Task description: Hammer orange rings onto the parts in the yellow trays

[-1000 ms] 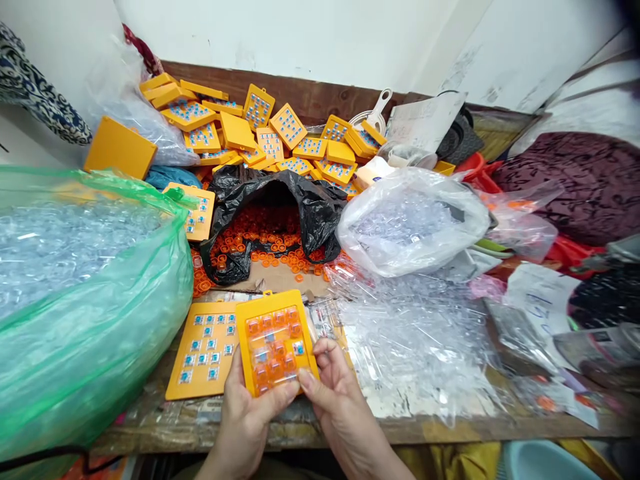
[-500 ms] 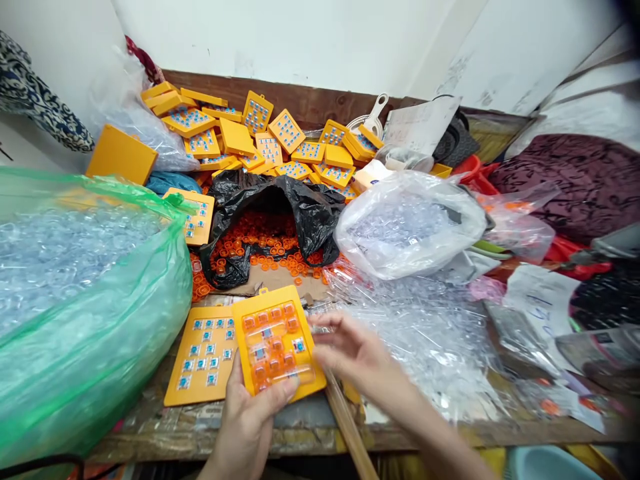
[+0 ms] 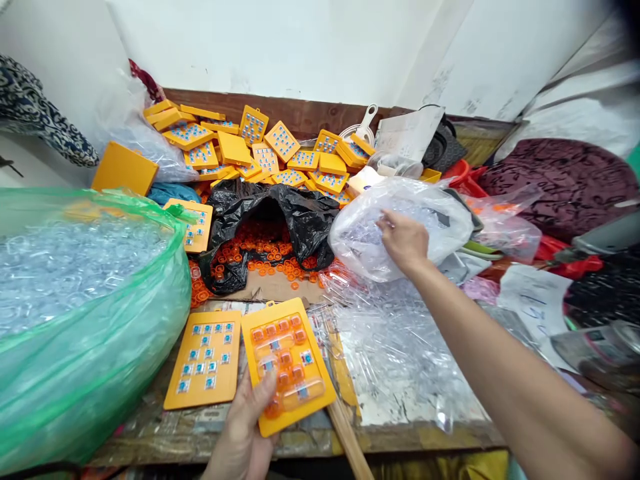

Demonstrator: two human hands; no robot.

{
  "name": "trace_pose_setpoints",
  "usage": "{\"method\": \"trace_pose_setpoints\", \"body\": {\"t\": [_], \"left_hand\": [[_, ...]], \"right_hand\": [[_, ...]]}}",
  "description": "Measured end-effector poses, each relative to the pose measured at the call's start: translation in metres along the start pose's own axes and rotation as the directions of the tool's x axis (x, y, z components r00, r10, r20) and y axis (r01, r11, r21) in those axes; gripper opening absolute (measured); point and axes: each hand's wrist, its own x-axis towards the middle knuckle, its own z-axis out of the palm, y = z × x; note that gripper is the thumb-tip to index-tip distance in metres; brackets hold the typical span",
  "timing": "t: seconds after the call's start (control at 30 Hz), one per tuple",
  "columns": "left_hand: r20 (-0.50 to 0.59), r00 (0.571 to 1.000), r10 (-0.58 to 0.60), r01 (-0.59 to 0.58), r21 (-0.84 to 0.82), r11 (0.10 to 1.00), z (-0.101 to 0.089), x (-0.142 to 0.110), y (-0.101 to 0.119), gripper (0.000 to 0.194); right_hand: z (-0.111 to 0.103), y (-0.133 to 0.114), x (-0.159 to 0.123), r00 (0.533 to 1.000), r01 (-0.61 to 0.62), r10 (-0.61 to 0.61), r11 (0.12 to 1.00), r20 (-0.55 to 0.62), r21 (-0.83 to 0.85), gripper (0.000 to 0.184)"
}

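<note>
My left hand (image 3: 245, 417) is closed on the lower left side of a yellow-orange keypad panel (image 3: 290, 415), its thumb pressed on the front. Square orange caps (image 3: 284, 360) and long clear caps (image 3: 311, 392) cover most of the panel's switches; a blue-and-white switch (image 3: 307, 359) shows uncovered at its right. My right hand (image 3: 406, 241) reaches over the mouth of a white plastic bag (image 3: 360, 259) of small clear pieces. Its fingers are pinched together, and whatever is between them cannot be made out. Beside the held panel lies a second panel (image 3: 213, 395) with bare switches.
A big green bag (image 3: 125, 333) of clear pieces bulges at the left. Orange caps spill from a black bag (image 3: 313, 207) in the middle. Yellow panels (image 3: 234, 148) are heaped along the back. Clear plastic wrap (image 3: 400, 340) and a wooden stick (image 3: 347, 437) lie on the right.
My right hand has moved from beside the held panel up and right to the white bag, its fingers now pinched. The held panel has shifted slightly right and down, with my left thumb higher on it.
</note>
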Motion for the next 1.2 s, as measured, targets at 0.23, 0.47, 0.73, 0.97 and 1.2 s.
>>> {"method": "trace_pose_setpoints", "body": {"t": [0.23,0.47,0.73,0.97,1.2], "left_hand": [[-0.178,0.983,0.051,-0.053,-0.002,0.999,-0.001,0.017,0.001,0.049],[-0.062,0.987,0.150,-0.143,0.110,0.984,0.002,0.010,-0.007,0.065],[-0.013,0.968,0.252,-0.238,0.278,0.931,-0.006,0.005,-0.009,0.047],[-0.003,0.963,0.270,-0.245,0.409,0.879,-0.012,0.002,-0.011,0.048],[-0.050,0.858,0.512,-0.332,0.705,0.626,-0.031,-0.008,0.013,0.052]], "right_hand": [[-0.035,-0.046,-0.137,0.910,0.153,-0.312,0.865,0.274,0.477,0.018],[-0.013,-0.052,-0.212,0.889,-0.187,-0.205,0.653,0.410,0.734,0.007],[-0.011,-0.056,-0.217,0.923,-0.284,-0.061,0.556,0.380,0.781,0.020],[-0.006,-0.061,-0.225,0.708,-0.663,-0.142,0.205,0.692,0.720,0.049],[0.014,-0.054,-0.245,0.674,-0.736,-0.037,0.046,0.738,0.675,0.067]]}}
